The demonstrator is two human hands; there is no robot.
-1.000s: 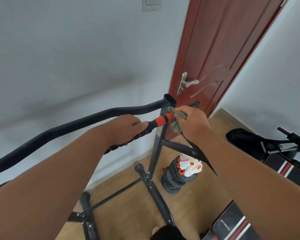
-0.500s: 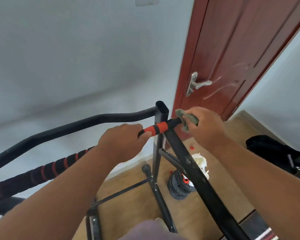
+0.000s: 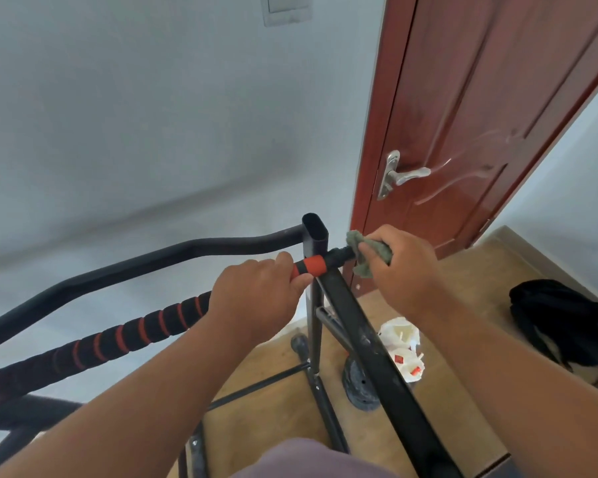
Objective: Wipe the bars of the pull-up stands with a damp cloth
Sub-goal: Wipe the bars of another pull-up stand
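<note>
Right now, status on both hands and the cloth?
Left hand grips the padded bar. Right hand holds the cloth, wrapped on the bar's end by the upright post. Nothing blocking.

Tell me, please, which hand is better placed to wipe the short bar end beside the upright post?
The right hand: it already grips the cloth against that bar end. The left hand holds the foam grip, bracing the stand.

Soft, even daylight fills the room; the wall [image 3: 135, 132] shows faint diffuse shadows. The door [image 3: 480, 115] carries mild glare. Wide-angle distortion bends edges; near forearms look slightly soft.
</note>
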